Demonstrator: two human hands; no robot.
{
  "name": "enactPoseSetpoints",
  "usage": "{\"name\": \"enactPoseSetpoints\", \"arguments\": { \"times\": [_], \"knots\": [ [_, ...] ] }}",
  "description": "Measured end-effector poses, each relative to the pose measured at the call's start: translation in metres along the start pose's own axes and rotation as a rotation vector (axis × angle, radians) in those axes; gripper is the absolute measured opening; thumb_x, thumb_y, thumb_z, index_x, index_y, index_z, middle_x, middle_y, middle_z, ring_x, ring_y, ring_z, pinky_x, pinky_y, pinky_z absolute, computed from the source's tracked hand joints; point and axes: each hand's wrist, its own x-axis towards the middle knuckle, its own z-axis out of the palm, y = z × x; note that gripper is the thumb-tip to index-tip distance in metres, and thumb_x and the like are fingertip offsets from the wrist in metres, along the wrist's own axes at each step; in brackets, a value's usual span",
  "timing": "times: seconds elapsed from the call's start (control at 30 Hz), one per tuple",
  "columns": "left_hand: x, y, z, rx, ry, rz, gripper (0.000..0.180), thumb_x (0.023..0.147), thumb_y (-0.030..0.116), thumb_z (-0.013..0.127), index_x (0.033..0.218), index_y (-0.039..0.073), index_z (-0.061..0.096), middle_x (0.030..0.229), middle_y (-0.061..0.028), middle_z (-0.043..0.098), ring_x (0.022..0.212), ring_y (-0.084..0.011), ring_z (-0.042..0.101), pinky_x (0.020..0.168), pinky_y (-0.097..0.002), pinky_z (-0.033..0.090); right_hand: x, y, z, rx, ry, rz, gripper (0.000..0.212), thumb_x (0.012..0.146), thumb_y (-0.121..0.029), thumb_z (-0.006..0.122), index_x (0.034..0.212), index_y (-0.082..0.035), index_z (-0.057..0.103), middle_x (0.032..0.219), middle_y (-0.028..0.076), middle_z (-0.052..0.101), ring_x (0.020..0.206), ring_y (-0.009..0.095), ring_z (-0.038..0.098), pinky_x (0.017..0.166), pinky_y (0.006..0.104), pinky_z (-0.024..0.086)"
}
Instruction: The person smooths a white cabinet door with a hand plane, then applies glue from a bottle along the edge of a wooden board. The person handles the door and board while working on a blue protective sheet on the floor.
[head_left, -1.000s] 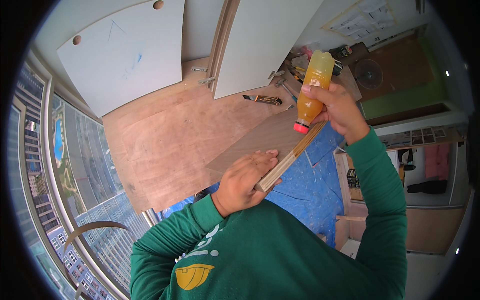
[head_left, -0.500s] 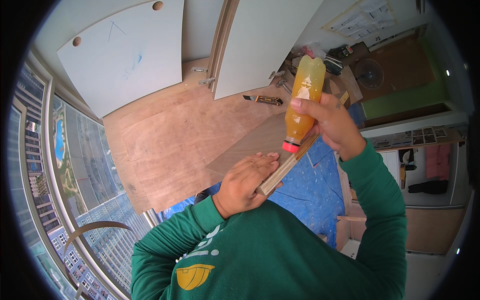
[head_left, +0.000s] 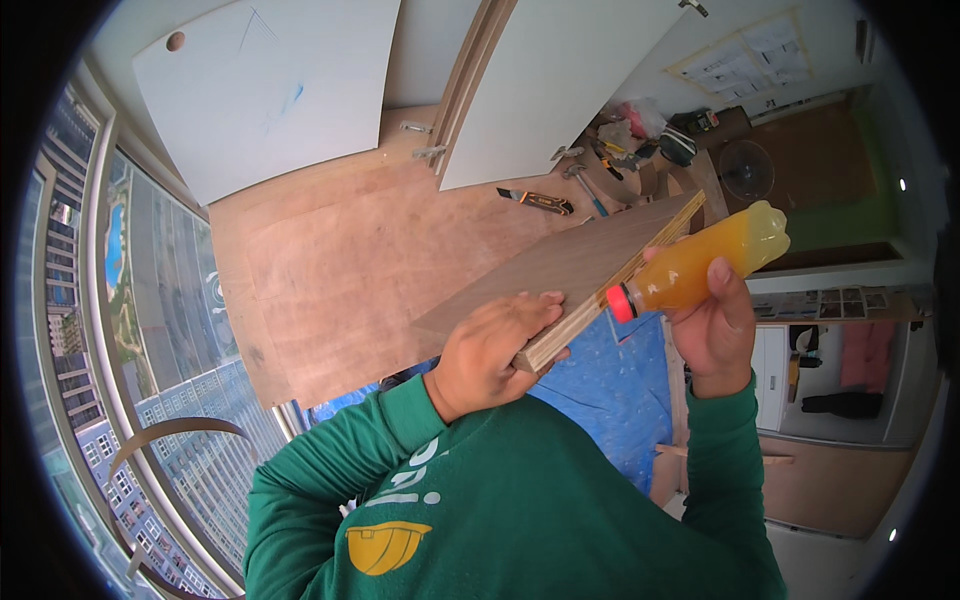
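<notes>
At the far left a tall window runs along the floor edge, with high-rise buildings visible far below through the glass. Next to it lies a bare plywood floor sheet, and beyond that a white panel with a round hole near one corner leans at the top of the view; a second white panel stands further along, with a wood strip between the two. The left hand, coming out of a green sleeve, is closed over the near end of a plywood board, fingers curled on its top face and thumb under the layered edge; the board is tilted and extends away toward the upper right. A utility knife and a hammer lie on the floor past the board, near a heap of tools that is too small to sort. A blue tarp covers the floor beneath the board. The right hand is wrapped firmly around an orange plastic bottle held on a slant, its red cap pointing down-left, just beside the board's edge; whether cap and edge touch cannot be told. A small fan stands at the right.
</notes>
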Motion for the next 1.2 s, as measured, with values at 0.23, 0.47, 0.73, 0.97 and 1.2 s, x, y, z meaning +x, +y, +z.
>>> {"name": "enactPoseSetpoints", "arguments": {
  "times": [0.23,0.47,0.73,0.97,1.2],
  "knots": [
    [0.004,0.000,-0.005,0.029,0.019,0.005,0.053,0.081,0.007,0.093,0.128,-0.005,0.070,0.127,-0.0239,0.077,0.118,-0.0400,0.076,0.101,-0.0461,0.061,0.000,0.015,-0.009,0.034,0.081,0.000,0.047,0.104,-0.030,0.075,0.140,-0.003,0.058,0.129,0.018,0.071,0.127,0.040,0.070,0.107,0.0556,0.060],
    [0.007,0.000,-0.007,0.027,0.025,-0.009,0.051,0.082,0.008,0.092,0.127,-0.005,0.071,0.126,-0.0240,0.077,0.117,-0.0397,0.076,0.100,-0.0457,0.061,0.005,0.020,-0.011,0.006,0.103,-0.011,0.046,0.105,-0.029,0.075,0.140,-0.004,0.058,0.127,0.017,0.072,0.125,0.039,0.071,0.107,0.0549,0.060],
    [0.008,-0.003,-0.009,0.025,0.024,-0.009,0.052,0.082,0.009,0.093,0.126,-0.005,0.071,0.126,-0.0240,0.077,0.117,-0.0395,0.076,0.100,-0.0458,0.061,0.004,0.019,0.005,-0.059,0.147,-0.072,0.047,0.100,-0.022,0.080,0.138,-0.002,0.059,0.130,0.012,0.068,0.120,0.027,0.071,0.103,0.0456,0.061],
    [0.009,-0.004,-0.010,0.017,0.034,-0.016,0.050,0.081,0.009,0.093,0.124,-0.006,0.072,0.124,-0.0240,0.077,0.118,-0.0394,0.076,0.100,-0.0458,0.061,-0.013,0.010,0.039,-0.495,0.032,-0.295,0.043,0.091,-0.010,0.086,0.128,0.002,0.066,0.119,0.017,0.076,0.108,0.025,0.073,0.099,0.0388,0.058],
    [0.009,-0.003,-0.010,0.024,0.023,-0.010,0.050,0.081,0.008,0.093,0.124,-0.005,0.071,0.123,-0.0234,0.078,0.119,-0.0395,0.076,0.100,-0.0456,0.061,-0.015,-0.003,0.056,-0.823,0.018,-0.238,0.050,0.089,-0.011,0.084,0.131,0.004,0.062,0.121,0.020,0.074,0.107,0.026,0.074,0.098,0.0395,0.060]
  ]
}}
